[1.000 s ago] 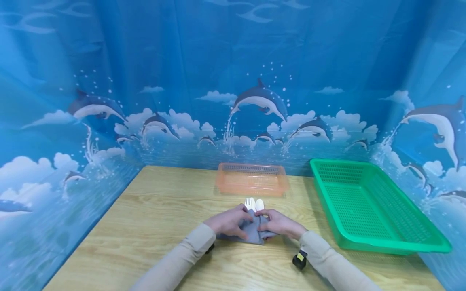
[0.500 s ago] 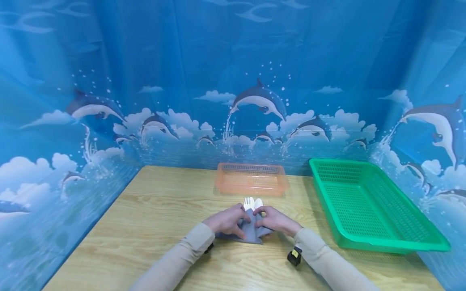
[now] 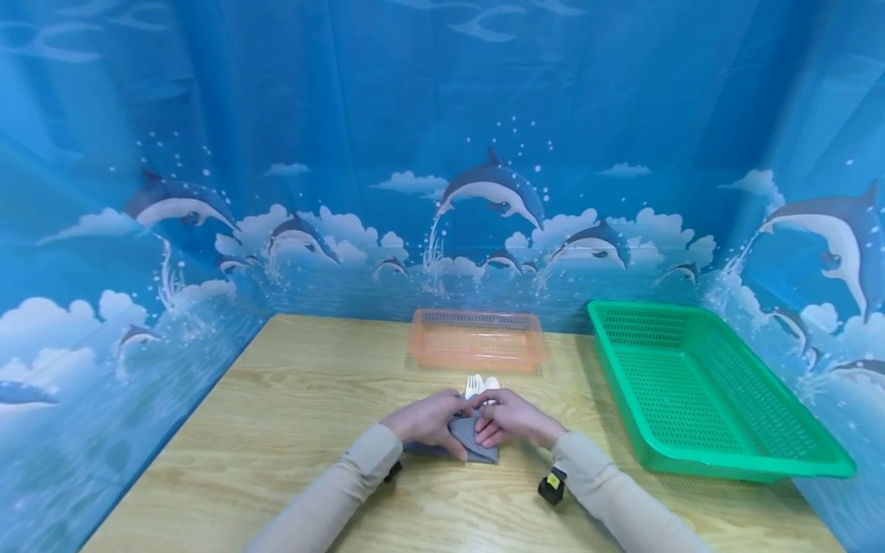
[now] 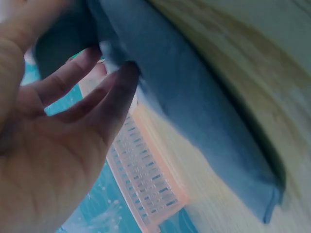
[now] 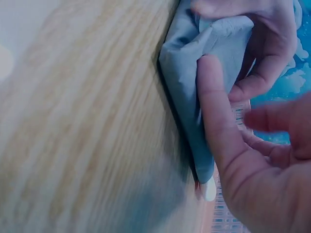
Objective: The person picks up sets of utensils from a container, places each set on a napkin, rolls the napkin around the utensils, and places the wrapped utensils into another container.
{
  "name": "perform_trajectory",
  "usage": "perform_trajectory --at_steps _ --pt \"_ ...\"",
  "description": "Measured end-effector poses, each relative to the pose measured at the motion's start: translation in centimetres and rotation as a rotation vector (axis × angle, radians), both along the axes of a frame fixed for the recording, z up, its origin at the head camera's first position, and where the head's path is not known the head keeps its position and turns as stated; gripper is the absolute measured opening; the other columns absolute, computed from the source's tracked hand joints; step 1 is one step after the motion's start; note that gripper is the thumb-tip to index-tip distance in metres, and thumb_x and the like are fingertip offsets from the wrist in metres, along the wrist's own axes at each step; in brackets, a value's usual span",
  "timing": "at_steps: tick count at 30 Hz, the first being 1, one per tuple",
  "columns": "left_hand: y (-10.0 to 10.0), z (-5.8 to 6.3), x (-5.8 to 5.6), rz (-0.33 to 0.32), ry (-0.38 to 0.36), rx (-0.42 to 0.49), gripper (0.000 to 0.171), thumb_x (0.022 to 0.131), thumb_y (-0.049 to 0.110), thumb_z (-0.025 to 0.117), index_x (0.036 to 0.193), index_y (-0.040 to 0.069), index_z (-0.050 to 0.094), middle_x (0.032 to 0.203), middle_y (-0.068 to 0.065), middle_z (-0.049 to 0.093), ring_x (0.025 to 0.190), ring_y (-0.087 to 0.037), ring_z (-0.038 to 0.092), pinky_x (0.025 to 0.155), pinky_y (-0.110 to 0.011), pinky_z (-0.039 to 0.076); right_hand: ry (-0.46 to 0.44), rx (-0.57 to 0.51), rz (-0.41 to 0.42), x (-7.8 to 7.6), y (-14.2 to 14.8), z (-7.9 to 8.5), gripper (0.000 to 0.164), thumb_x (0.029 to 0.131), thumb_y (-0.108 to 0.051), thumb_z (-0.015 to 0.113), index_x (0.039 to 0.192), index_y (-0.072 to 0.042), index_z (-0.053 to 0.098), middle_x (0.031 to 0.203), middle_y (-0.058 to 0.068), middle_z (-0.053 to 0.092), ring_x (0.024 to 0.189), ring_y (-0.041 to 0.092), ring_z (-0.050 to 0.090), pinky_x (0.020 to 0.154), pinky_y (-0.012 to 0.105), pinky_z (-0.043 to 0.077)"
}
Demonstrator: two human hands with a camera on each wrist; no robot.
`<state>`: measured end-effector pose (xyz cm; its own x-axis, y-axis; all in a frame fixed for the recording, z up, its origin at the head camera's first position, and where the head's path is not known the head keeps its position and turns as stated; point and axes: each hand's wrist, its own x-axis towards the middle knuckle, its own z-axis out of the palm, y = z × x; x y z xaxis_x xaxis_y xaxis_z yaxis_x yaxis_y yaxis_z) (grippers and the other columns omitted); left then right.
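Observation:
A grey cloth napkin (image 3: 477, 445) lies folded round white cutlery in the middle of the table. The tines of a fork (image 3: 473, 386) and the tip of a spoon (image 3: 492, 383) stick out at its far end; their handles are hidden in the cloth. My left hand (image 3: 430, 420) grips the napkin from the left, its fingers bent at the cloth's edge in the left wrist view. From the right, my right hand (image 3: 517, 418) holds the folded flap, thumb pressed along the cloth (image 5: 187, 68) in the right wrist view. The fingertips of both hands meet over the napkin.
Behind the cutlery stands a translucent orange basket (image 3: 477, 359) at the table's back edge. A large green basket (image 3: 639, 430) takes up the right side. A blue dolphin-print curtain (image 3: 387, 153) surrounds the wooden table (image 3: 276, 430).
My right hand has moved left, bringing the napkin's right side over toward my left hand. More of the spoon is now covered. The left hand has barely moved.

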<state>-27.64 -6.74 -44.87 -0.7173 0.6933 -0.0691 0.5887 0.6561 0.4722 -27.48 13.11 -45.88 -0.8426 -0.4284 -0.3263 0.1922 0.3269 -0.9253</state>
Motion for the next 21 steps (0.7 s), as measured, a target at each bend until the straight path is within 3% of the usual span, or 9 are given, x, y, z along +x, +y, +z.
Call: perform_trajectory --at_steps 3,5,8,11,15,21 --pt "-0.6 0.2 0.2 0.037 -0.067 0.046 0.064 0.076 0.046 0.082 0.124 0.008 0.062 0.117 -0.003 0.066 0.1 -0.008 0.06 0.086 -0.023 0.05 0.05 0.031 0.044 0.1 -0.1 -0.2 0.033 0.093 0.001 0.051 0.127 0.004 0.053 0.084 0.014 0.066 0.063 0.015 0.067 0.064 0.03 0.061" --pt "-0.8 0.4 0.4 0.097 -0.111 0.089 0.056 0.081 0.048 0.077 0.12 0.009 0.063 0.106 -0.003 0.07 0.09 -0.011 0.064 0.078 -0.026 0.053 0.077 0.049 0.06 0.2 -0.2 -0.2 0.036 0.091 0.003 0.055 0.127 0.004 0.053 0.083 0.015 0.066 0.063 0.015 0.066 0.064 0.03 0.061" --pt "-0.9 0.7 0.7 0.196 -0.158 0.112 0.041 0.088 0.05 0.068 0.099 0.011 0.067 0.077 0.0 0.067 0.065 -0.011 0.06 0.057 -0.026 0.05 0.129 0.09 0.08 0.2 -0.3 -0.2 0.039 0.091 0.001 0.058 0.13 0.002 0.054 0.081 0.015 0.065 0.062 0.016 0.065 0.061 0.031 0.06" --pt "-0.9 0.9 1.0 0.252 -0.232 0.106 0.042 0.091 0.049 0.065 0.076 0.01 0.067 0.057 0.0 0.06 0.047 -0.012 0.053 0.043 -0.024 0.043 0.22 0.176 0.13 0.2 -0.6 -0.1 0.041 0.091 -0.001 0.06 0.132 -0.002 0.056 0.075 0.011 0.062 0.057 0.014 0.062 0.055 0.03 0.059" --pt "-0.6 0.5 1.2 0.28 -0.359 0.116 0.047 0.091 0.046 0.066 0.064 0.007 0.065 0.051 -0.003 0.061 0.041 -0.012 0.054 0.038 -0.021 0.041 0.417 0.333 0.244 0.0 -1.1 0.1 0.036 0.092 -0.004 0.062 0.128 -0.005 0.061 0.068 0.003 0.06 0.052 0.008 0.056 0.047 0.025 0.052" --pt "-0.6 -0.5 0.8 0.262 -0.485 0.138 0.042 0.09 0.034 0.071 0.059 0.008 0.063 0.048 0.0 0.058 0.038 -0.009 0.051 0.035 -0.017 0.035 0.707 0.495 0.375 -0.6 -1.5 0.2 0.027 0.09 -0.005 0.064 0.118 -0.004 0.067 0.083 0.0 0.063 0.064 0.005 0.048 0.057 0.02 0.042"
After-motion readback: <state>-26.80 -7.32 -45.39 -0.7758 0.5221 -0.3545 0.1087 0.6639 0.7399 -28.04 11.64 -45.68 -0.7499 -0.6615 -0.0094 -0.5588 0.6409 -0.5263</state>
